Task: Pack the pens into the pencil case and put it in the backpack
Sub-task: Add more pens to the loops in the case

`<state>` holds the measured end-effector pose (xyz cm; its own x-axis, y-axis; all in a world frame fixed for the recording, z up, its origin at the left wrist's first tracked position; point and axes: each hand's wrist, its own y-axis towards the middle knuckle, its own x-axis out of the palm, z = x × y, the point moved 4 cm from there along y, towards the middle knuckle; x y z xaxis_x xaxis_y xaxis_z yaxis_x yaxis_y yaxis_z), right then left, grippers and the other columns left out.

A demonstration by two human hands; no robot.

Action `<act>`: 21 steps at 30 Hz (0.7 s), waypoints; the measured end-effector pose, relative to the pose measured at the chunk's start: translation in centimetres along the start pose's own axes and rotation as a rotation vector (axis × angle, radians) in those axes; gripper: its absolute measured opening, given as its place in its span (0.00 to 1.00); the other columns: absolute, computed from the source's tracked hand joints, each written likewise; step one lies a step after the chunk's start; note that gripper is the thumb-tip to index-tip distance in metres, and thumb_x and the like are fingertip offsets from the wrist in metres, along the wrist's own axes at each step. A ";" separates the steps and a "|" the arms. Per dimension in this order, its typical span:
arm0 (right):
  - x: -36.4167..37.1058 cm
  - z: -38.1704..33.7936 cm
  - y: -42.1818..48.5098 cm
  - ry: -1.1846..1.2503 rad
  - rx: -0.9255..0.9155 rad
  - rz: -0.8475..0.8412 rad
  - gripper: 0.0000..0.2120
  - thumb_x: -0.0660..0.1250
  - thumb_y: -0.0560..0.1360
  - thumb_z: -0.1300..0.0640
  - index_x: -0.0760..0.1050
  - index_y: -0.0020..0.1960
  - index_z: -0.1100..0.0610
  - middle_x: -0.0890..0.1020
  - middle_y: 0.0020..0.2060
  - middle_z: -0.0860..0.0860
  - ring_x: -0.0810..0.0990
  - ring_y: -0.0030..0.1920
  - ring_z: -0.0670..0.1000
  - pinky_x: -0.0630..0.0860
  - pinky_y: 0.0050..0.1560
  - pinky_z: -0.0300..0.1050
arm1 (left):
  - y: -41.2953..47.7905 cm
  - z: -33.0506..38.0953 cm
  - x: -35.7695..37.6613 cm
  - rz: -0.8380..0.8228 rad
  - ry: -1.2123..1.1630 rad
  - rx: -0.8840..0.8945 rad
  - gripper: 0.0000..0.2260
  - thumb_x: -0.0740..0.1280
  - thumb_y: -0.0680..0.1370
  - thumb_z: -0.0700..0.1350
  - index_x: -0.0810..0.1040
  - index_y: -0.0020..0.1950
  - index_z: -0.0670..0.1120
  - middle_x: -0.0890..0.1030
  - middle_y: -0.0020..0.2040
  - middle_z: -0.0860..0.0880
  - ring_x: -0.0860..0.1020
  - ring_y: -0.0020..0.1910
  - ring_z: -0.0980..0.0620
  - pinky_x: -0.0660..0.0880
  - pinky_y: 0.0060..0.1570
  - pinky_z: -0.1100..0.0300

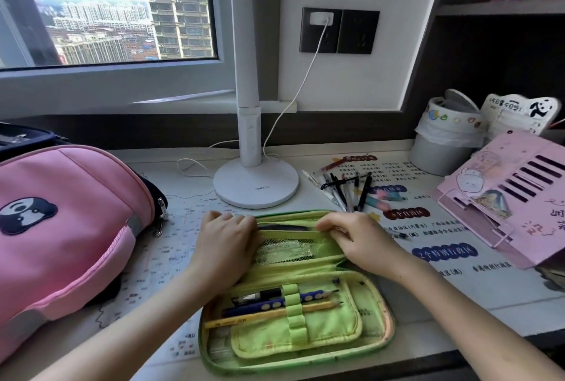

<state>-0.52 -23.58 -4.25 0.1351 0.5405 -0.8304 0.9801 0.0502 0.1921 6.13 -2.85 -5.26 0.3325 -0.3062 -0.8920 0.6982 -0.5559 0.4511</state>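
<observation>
Your left hand [227, 238] presses the soft pencil case [293, 292] flat; your right hand [356, 238] pinches its floppy divider. Grasp pens [345, 188] mid-barrel.

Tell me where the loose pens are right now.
In the head view, the loose pens lie on the desk right of the lamp base, just beyond the right hand and the open pencil case.

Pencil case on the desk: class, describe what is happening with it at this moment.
A person has the green pencil case lying open on the desk. The left hand presses on its far half, while the right hand pinches the edge of an inner pocket there. Pencils sit under the elastic loops of the near half. The loose pens lie unpacked by the lamp. The pink backpack waits at the left.
</observation>
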 end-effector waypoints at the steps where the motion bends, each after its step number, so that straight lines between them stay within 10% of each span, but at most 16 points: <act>1: -0.1 0.7 -0.5 0.007 0.011 0.044 0.16 0.61 0.76 0.66 0.78 0.57 0.53 0.82 0.53 0.46 0.77 0.52 0.40 0.72 0.56 0.31 | 0.0 -0.3 0.0 -0.007 -0.024 -0.017 0.10 0.66 0.73 0.53 0.74 0.37 0.48 0.81 0.33 0.51 0.78 0.35 0.46 0.67 0.44 0.54; 6: 0.4 2.2 -2.0 0.000 -0.009 0.265 0.13 0.64 0.73 0.68 0.80 0.53 0.56 0.83 0.48 0.49 0.78 0.50 0.45 0.69 0.52 0.27 | 0.9 -1.6 0.5 -0.201 -0.319 -0.169 0.12 0.66 0.73 0.55 0.70 0.36 0.50 0.76 0.34 0.52 0.72 0.35 0.49 0.63 0.33 0.58; 15: 1.9 4.6 -0.9 0.210 0.343 0.456 0.11 0.68 0.73 0.57 0.77 0.55 0.57 0.80 0.39 0.46 0.80 0.40 0.48 0.79 0.42 0.49 | 3.1 4.4 -0.6 -0.167 -0.199 0.051 0.09 0.64 0.74 0.54 0.75 0.47 0.49 0.78 0.46 0.51 0.75 0.47 0.49 0.70 0.46 0.57; 21: 2.0 5.8 -1.1 0.582 0.349 0.454 0.09 0.67 0.74 0.60 0.77 0.54 0.55 0.83 0.40 0.46 0.82 0.40 0.41 0.78 0.40 0.33 | 5.9 10.2 2.4 -0.351 -0.046 0.075 0.18 0.61 0.76 0.58 0.74 0.43 0.42 0.79 0.40 0.45 0.78 0.38 0.45 0.72 0.34 0.55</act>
<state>-0.45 -27.39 -9.18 0.5266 0.7999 -0.2877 0.8500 -0.4909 0.1911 4.64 -14.75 -4.46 0.0504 -0.1199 -0.9915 0.7159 -0.6879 0.1195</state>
